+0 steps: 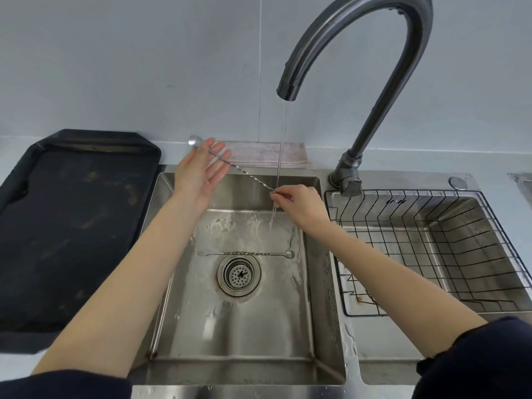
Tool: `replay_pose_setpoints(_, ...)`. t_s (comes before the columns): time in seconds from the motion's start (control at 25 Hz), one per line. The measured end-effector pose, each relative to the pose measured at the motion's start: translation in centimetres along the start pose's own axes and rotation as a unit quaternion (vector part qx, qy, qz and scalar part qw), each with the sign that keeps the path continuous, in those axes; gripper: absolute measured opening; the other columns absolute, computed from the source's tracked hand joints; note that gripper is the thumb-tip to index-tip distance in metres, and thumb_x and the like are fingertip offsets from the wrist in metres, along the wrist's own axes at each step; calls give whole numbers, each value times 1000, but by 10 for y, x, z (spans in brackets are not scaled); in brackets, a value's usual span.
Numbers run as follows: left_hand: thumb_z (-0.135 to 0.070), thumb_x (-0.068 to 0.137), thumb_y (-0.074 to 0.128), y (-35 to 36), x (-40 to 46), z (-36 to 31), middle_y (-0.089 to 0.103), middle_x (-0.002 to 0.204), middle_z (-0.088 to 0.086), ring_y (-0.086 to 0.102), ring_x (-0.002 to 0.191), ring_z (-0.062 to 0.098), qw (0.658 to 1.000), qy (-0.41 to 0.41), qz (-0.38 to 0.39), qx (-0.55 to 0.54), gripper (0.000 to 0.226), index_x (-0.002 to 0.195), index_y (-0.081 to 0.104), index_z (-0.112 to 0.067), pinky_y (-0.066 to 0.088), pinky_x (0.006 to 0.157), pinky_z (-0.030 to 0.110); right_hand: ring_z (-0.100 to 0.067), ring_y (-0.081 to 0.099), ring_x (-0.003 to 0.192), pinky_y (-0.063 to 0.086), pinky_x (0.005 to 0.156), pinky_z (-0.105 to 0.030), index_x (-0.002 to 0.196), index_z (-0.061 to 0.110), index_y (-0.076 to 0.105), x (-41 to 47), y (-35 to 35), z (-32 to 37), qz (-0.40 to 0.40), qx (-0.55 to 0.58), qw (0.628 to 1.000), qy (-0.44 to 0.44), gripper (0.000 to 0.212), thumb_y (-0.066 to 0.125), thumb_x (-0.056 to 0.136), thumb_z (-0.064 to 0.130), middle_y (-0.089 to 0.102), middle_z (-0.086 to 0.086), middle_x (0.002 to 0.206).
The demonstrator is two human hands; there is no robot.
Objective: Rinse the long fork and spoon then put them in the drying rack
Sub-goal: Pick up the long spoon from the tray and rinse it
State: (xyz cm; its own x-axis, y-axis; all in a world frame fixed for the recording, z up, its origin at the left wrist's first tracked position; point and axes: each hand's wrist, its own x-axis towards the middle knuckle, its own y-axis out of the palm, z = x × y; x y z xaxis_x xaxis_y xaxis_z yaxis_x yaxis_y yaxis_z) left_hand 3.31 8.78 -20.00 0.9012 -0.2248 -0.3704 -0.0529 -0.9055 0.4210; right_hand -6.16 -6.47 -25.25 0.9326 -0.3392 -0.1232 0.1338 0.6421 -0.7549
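Observation:
My right hand (299, 205) pinches one end of a long twisted metal spoon (247, 175) under the running water stream (278, 168). The spoon slants up to the left, and its round bowl shows beyond my left hand (201, 171). That hand is flat with fingers spread, and the spoon's shaft lies across its fingers. A second long twisted utensil (247, 253), with a fork end on the left and a small spoon end on the right, lies on the sink floor just behind the drain (239, 274). The wire drying rack (431, 249) sits in the right basin.
A tall dark gooseneck faucet (374, 82) rises between the two basins, with water flowing. A black tray (72, 226) covers the counter to the left of the steel sink (313, 312). A pale cloth (264, 155) lies behind the sink against the wall.

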Motion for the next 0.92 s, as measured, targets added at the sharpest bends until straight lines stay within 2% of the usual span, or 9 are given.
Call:
replay_pose_setpoints(0.12, -15, 95, 44, -26, 9, 10, 64, 97, 0, 65, 85, 14, 997, -40, -47, -37, 17, 113, 44, -16, 54, 79, 25, -26, 67, 89, 56, 78, -40, 102, 15, 70, -7, 7, -13, 30, -40, 999, 8, 24, 51, 93, 28, 75, -8, 94)
replay_pose_setpoints(0.2, -10, 96, 41, -45, 15, 23, 61, 108, 5, 62, 97, 19, 995, -67, -76, -11, 6, 100, 43, -14, 51, 84, 29, -28, 65, 94, 55, 80, -42, 103, 14, 69, -10, 14, -23, 56, -83, 995, 13, 26, 50, 94, 29, 73, -8, 100)
replay_pose_setpoints(0.32, -8, 96, 40, -71, 23, 43, 58, 110, 7, 57, 103, 20, 988, -100, -119, 21, 13, 84, 44, -14, 48, 88, 29, -32, 63, 97, 55, 79, -40, 105, 10, 69, -12, 23, -38, 99, -132, 986, 39, 28, 50, 94, 28, 70, -12, 104)
replay_pose_setpoints(0.36, -8, 95, 42, -80, 26, 49, 61, 103, 5, 58, 98, 18, 984, -110, -136, 26, 9, 88, 45, -14, 49, 86, 25, -33, 63, 99, 53, 79, -39, 106, 11, 69, -12, 27, -42, 112, -137, 983, 49, 27, 50, 94, 27, 69, -13, 106)
replay_pose_setpoints(0.44, -9, 93, 48, -95, 34, 59, 59, 82, 0, 60, 79, 11, 977, -139, -158, 41, 6, 91, 47, -14, 54, 63, 15, -32, 62, 102, 50, 79, -37, 108, 15, 69, -14, 35, -49, 137, -144, 978, 61, 26, 50, 94, 26, 66, -12, 110)
replay_pose_setpoints(0.52, -7, 91, 50, -104, 39, 68, 53, 72, -1, 58, 57, 3, 971, -163, -169, 56, 15, 78, 48, -16, 50, 44, 10, -33, 60, 104, 50, 82, -38, 109, 16, 68, -16, 44, -56, 161, -151, 973, 67, 25, 50, 94, 25, 62, -12, 115)
replay_pose_setpoints(0.68, 0, 89, 47, -116, 48, 92, 48, 69, 2, 55, 54, 5, 956, -213, -183, 86, 23, 71, 47, -13, 50, 51, 12, -33, 58, 108, 49, 88, -39, 111, 16, 67, -19, 67, -73, 214, -171, 957, 93, 26, 49, 94, 23, 58, -11, 121)
replay_pose_setpoints(0.84, 0, 91, 44, -137, 54, 120, 52, 67, 1, 55, 32, -1, 939, -267, -181, 123, 26, 71, 47, -16, 46, 35, 9, -29, 58, 111, 48, 88, -36, 112, 15, 63, -27, 89, -82, 260, -201, 939, 106, 24, 49, 94, 20, 59, -9, 124)
replay_pose_setpoints(0.92, 2, 91, 44, -145, 52, 131, 59, 59, 1, 58, 39, 3, 928, -284, -197, 138, 27, 70, 48, -15, 46, 34, 10, -30, 57, 113, 48, 88, -36, 113, 12, 61, -30, 97, -84, 266, -206, 935, 110, 24, 47, 94, 16, 57, -12, 127)
